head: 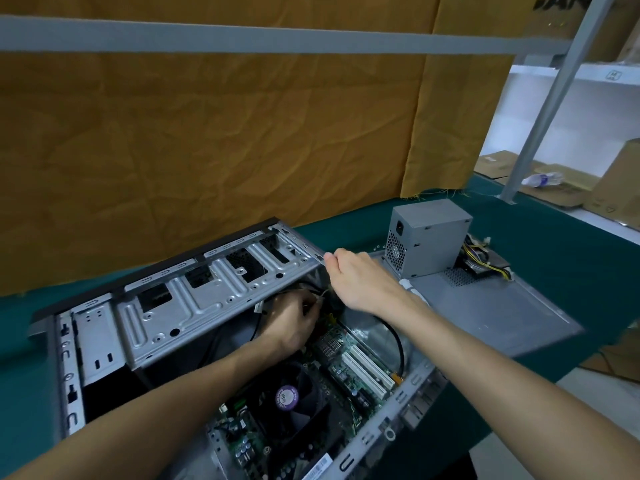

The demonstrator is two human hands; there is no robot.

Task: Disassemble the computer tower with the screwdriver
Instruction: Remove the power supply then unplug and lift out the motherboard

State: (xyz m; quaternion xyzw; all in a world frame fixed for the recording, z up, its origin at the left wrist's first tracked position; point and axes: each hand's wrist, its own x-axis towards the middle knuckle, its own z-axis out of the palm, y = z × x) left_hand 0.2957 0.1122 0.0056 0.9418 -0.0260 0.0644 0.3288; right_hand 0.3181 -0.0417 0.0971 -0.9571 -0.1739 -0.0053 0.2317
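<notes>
Now, left to right across the bench:
Computer tower (194, 306): lies on its side, open, at about 7 o'clock in the view, on the green bench top (554, 258); sheet-steel frame, so probably stiff and fairly heavy, with thin edges that could cut; best held by the folded rims.
Drive cage (180, 299): perforated steel, rigid; a safe place to brace.
Left hand (294, 323): deep inside the case at 12 o'clock of the fan, fingers curled round a thin wire (320, 296); what it leads to is hidden.
Motherboard (346, 362): likely fragile; better handled by its edges, not the components.
Fan (287, 400): light plastic, probably brittle.
Right hand (360, 278): fingers clasped on the case's far corner rim, steadying it.
Power supply (427, 237): already out, standing at 2 o'clock on the removed side panel (485, 306); dense, boxy.
Screwdriver: not visible.
</notes>
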